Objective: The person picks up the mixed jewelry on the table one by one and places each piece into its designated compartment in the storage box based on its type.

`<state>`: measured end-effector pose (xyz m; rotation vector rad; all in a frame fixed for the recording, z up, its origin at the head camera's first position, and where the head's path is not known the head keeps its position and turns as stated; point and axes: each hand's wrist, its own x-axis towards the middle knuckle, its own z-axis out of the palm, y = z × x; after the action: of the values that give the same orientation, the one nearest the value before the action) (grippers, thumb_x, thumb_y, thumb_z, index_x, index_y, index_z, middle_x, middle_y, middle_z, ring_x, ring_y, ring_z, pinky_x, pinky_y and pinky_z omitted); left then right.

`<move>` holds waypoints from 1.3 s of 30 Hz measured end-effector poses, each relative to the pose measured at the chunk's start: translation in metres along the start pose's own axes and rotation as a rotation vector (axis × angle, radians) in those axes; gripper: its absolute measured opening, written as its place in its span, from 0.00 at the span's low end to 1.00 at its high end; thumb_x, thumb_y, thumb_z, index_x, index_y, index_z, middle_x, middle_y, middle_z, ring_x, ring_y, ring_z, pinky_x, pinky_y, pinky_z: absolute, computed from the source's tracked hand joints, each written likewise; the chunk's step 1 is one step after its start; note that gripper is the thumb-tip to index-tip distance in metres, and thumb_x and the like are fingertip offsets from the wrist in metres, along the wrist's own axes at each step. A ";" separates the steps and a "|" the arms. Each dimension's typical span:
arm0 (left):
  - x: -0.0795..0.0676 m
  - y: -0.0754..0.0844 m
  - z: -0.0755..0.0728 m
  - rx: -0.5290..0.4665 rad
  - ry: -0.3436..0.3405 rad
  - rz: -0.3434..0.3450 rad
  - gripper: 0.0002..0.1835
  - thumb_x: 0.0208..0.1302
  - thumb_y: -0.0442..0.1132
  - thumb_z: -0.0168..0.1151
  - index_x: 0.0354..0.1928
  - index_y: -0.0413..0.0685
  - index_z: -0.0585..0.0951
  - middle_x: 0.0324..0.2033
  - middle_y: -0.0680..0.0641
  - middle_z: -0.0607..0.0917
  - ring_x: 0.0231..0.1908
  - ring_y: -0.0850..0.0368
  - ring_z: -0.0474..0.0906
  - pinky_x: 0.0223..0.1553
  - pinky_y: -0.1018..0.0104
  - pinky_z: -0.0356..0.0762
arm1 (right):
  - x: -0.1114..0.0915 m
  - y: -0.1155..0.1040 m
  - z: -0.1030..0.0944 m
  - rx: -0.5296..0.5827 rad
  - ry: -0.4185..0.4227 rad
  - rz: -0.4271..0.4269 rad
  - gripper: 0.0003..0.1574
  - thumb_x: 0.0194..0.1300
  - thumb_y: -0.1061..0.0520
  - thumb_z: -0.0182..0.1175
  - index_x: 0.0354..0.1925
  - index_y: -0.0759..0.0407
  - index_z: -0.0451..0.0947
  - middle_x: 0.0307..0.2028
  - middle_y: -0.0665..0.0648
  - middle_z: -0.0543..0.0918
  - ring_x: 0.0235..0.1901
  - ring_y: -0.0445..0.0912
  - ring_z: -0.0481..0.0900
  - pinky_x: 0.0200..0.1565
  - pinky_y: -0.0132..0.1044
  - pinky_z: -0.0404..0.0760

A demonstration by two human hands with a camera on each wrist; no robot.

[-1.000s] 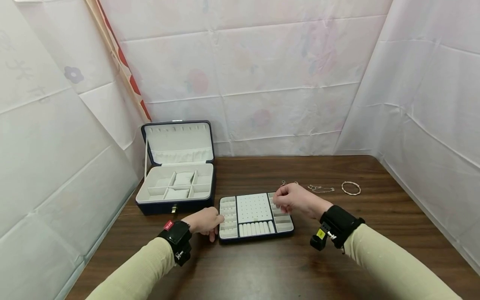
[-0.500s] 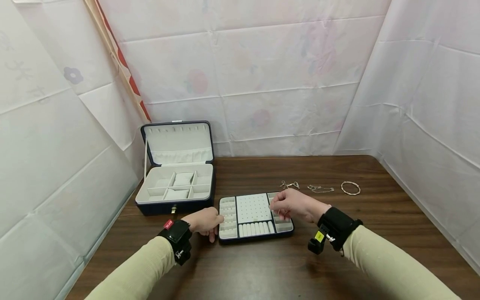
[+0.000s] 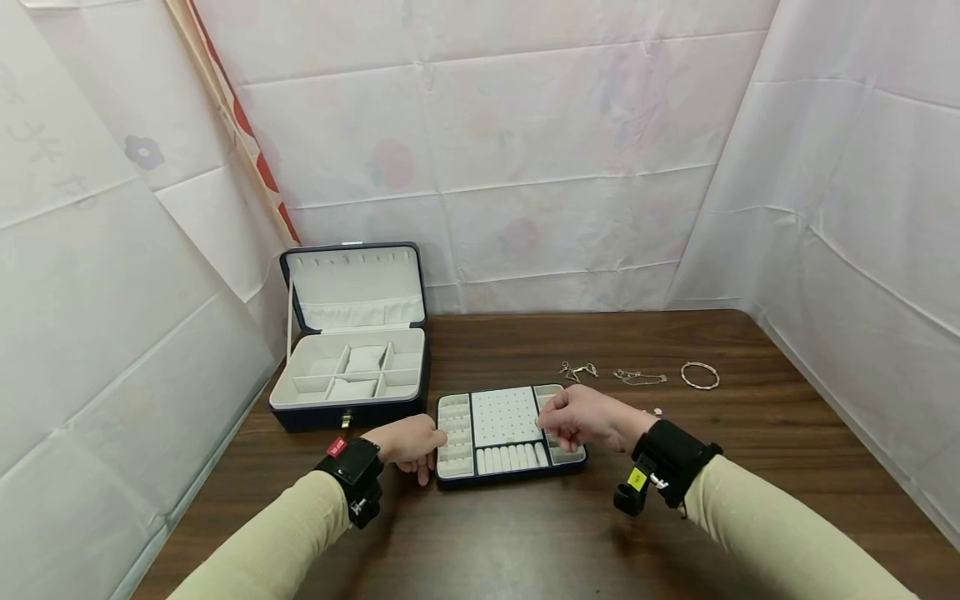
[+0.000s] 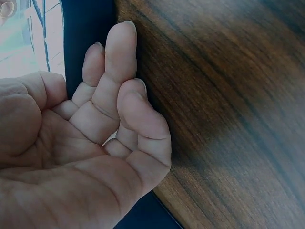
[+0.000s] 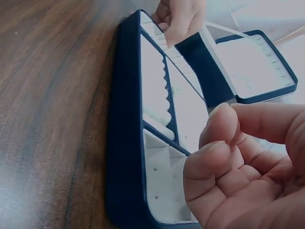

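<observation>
A navy jewelry tray (image 3: 510,417) with white compartments, a dotted centre panel and a row of ring rolls lies flat on the table. At its left edge my left hand (image 3: 408,442) grips the tray, thumb over the rim and fingers curled against the dark outer side. My right hand (image 3: 585,417) hovers over the tray's right compartments, thumb and forefinger pinched together. A tiny loop, apparently a ring (image 4: 6,9), shows at those fingertips in the left wrist view; the right wrist view hides it behind the fingers.
An open navy jewelry box (image 3: 348,367) with white compartments and small cushions stands at the back left. Behind the right hand lie a chain tangle (image 3: 577,370), a thin chain (image 3: 639,377), a bangle (image 3: 700,376) and a small bright piece (image 3: 657,412). White sheets (image 3: 487,167) enclose the table.
My right hand has shifted slightly left and down over the tray, uncovering the chain tangle and then the small bright piece near the wrist. My left hand stays at the tray's edge.
</observation>
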<state>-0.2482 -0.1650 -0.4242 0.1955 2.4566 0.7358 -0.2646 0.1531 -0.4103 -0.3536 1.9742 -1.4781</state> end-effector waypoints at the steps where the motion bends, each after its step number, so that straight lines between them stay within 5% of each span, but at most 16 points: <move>1: 0.000 0.000 0.000 0.000 -0.002 0.001 0.20 0.69 0.37 0.47 0.25 0.35 0.82 0.16 0.45 0.86 0.18 0.58 0.77 0.22 0.69 0.69 | 0.000 0.001 0.001 0.001 0.003 0.007 0.15 0.70 0.60 0.61 0.44 0.75 0.80 0.23 0.55 0.76 0.21 0.43 0.73 0.27 0.35 0.74; 39: -0.001 0.000 -0.001 0.004 -0.013 0.028 0.19 0.69 0.37 0.46 0.26 0.35 0.82 0.15 0.45 0.85 0.18 0.58 0.76 0.22 0.69 0.69 | 0.000 0.003 0.025 -0.246 0.068 0.021 0.09 0.64 0.63 0.63 0.30 0.71 0.82 0.16 0.51 0.71 0.13 0.41 0.67 0.19 0.32 0.66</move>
<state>-0.2476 -0.1659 -0.4234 0.2356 2.4482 0.7394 -0.2487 0.1348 -0.4171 -0.3901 2.2136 -1.2511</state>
